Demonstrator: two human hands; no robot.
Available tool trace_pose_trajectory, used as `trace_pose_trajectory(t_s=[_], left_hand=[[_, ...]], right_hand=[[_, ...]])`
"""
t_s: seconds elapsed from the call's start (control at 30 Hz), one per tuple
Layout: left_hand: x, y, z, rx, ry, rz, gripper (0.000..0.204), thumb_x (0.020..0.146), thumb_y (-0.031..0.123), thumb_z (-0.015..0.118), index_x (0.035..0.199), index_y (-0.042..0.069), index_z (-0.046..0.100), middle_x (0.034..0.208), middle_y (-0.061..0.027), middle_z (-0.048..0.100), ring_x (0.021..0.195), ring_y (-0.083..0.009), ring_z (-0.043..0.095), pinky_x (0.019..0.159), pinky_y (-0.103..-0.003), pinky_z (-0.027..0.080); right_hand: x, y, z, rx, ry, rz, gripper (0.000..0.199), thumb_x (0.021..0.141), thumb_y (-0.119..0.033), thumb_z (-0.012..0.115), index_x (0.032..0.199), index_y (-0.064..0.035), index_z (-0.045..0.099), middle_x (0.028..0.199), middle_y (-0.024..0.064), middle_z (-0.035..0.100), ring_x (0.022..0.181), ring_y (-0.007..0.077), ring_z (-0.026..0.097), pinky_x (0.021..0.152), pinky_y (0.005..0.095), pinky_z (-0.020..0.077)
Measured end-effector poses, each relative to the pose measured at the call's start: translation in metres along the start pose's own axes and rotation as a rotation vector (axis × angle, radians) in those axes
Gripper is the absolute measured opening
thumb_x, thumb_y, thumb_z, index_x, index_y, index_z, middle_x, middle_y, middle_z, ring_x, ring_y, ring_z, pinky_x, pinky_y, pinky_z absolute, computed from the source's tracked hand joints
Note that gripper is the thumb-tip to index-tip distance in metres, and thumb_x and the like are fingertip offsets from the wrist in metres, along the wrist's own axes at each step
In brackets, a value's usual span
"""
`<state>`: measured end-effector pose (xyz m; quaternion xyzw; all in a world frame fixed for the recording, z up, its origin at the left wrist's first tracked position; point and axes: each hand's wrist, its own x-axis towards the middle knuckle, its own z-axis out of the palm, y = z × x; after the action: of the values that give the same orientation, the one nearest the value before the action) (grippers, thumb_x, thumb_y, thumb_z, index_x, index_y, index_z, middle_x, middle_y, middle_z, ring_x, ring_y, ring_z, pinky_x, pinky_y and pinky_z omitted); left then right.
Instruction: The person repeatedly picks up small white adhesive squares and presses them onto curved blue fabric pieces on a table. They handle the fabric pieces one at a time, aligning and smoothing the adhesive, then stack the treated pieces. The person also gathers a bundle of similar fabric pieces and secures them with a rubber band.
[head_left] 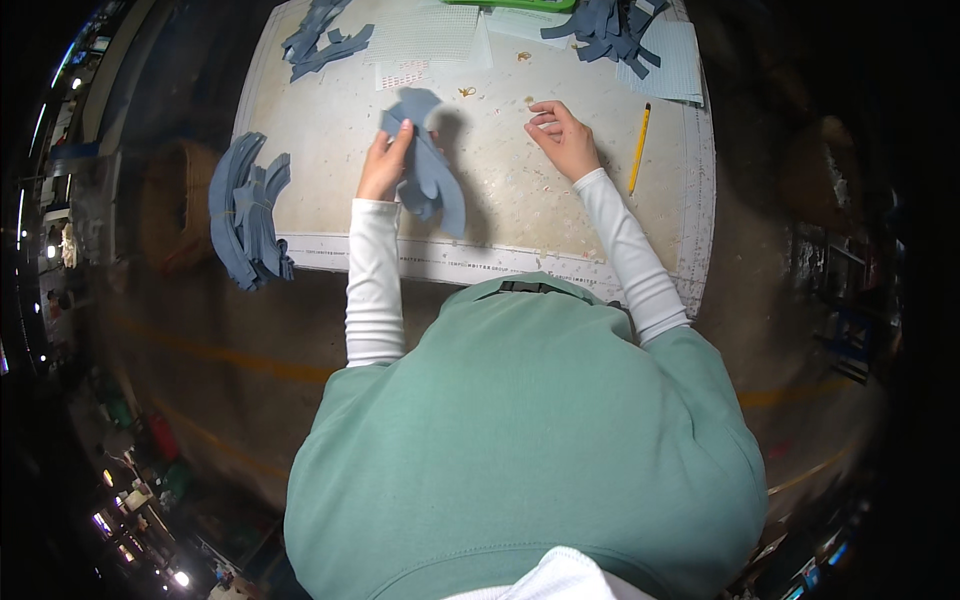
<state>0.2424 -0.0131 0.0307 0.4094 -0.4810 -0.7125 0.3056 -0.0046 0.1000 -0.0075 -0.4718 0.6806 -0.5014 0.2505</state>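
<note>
A person in a green top leans over a table [330, 150]. The white sleeves come up from the middle of the frame.

The left hand [385, 165] is just left of the middle, near the top. Its fingers are closed on some blue pieces [430, 170]. The pieces are thin and curved. They hang down and to the right from the hand, with the top end sticking up above the fingers. Their shadow falls on the table to the right.

The right hand [565, 140] is to the right, well apart from the blue pieces. It holds nothing. Its fingers are curled a bit and the tips rest on the table. A few tiny bits [467, 92] lie on the table between the two hands.

A yellow pencil [639, 148] lies just to the right of the right hand, pointing up and down.

At the left edge of the table a big stack [245, 210] of blue pieces hangs over the side. At the upper left of the table there is a small blue pile [320, 45]. At the upper right there is another blue pile [610, 28]. It lies on a pale blue sheet [675, 65]. White sheets [425, 40] lie at the top middle. A green thing [520, 4] shows at the very top edge.
</note>
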Motion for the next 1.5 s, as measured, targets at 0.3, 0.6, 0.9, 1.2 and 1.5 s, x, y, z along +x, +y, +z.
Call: trace_pose_trajectory(t_s=[0.3, 0.6, 0.9, 1.2, 1.5], left_hand=[[-0.020, -0.068, -0.011, 0.916, 0.520, 0.087, 0.034, 0.083, 0.037, 0.062, 0.076, 0.004, 0.065, 0.069, -0.0082, 0.066, 0.065, -0.0208, 0.064, 0.062, -0.032, 0.049], [-0.017, -0.061, 0.052, 1.439, 0.535, 0.022, 0.055, 0.070, 0.053, 0.066, 0.087, 0.001, 0.058, 0.087, -0.0157, 0.062, 0.077, -0.0340, 0.063, 0.067, -0.041, 0.050], [-0.011, -0.047, -0.001, 1.259, 0.253, -0.016, 0.037, 0.076, 0.043, 0.062, 0.087, 0.008, 0.070, 0.080, -0.0137, 0.067, 0.079, -0.0313, 0.065, 0.073, -0.039, 0.050], [-0.013, 0.010, -0.006, 0.182, -0.049, -0.107, 0.027, 0.090, 0.006, 0.044, 0.113, -0.004, 0.053, 0.100, -0.0155, 0.064, 0.079, -0.0208, 0.065, 0.071, -0.031, 0.053], [-0.006, 0.026, 0.081, 0.051, -0.378, -0.082, 0.047, 0.093, 0.010, 0.047, 0.137, 0.008, 0.031, 0.108, -0.0142, 0.063, 0.089, -0.0221, 0.065, 0.077, -0.032, 0.053]], right_hand=[[-0.055, -0.004, 0.033, 0.004, -0.210, -0.004, 0.020, 0.078, -0.009, 0.064, 0.098, -0.0068, 0.060, 0.080, 0.0085, 0.061, 0.067, 0.0198, 0.061, 0.063, 0.0296, 0.0491], [-0.055, -0.012, 0.074, -0.366, -0.361, -0.159, 0.019, 0.073, -0.020, 0.070, 0.076, -0.0045, 0.060, 0.077, 0.0071, 0.059, 0.069, 0.0237, 0.058, 0.064, 0.0343, 0.0477], [-0.062, 0.002, 0.021, -0.121, -0.154, -0.095, 0.018, 0.076, -0.018, 0.068, 0.091, -0.0073, 0.063, 0.085, 0.0099, 0.060, 0.074, 0.0243, 0.060, 0.068, 0.0330, 0.0490], [-0.056, 0.061, -0.095, -1.068, 0.219, 0.201, 0.062, 0.076, -0.018, 0.068, 0.133, -0.0173, 0.041, 0.124, 0.0076, 0.042, 0.110, 0.0287, 0.043, 0.090, 0.0396, 0.0412], [-0.050, -0.024, -0.016, 0.540, -0.229, 0.103, 0.028, 0.084, -0.020, 0.066, 0.105, -0.0005, 0.062, 0.099, 0.0074, 0.065, 0.088, 0.0092, 0.060, 0.076, 0.0242, 0.0483]])
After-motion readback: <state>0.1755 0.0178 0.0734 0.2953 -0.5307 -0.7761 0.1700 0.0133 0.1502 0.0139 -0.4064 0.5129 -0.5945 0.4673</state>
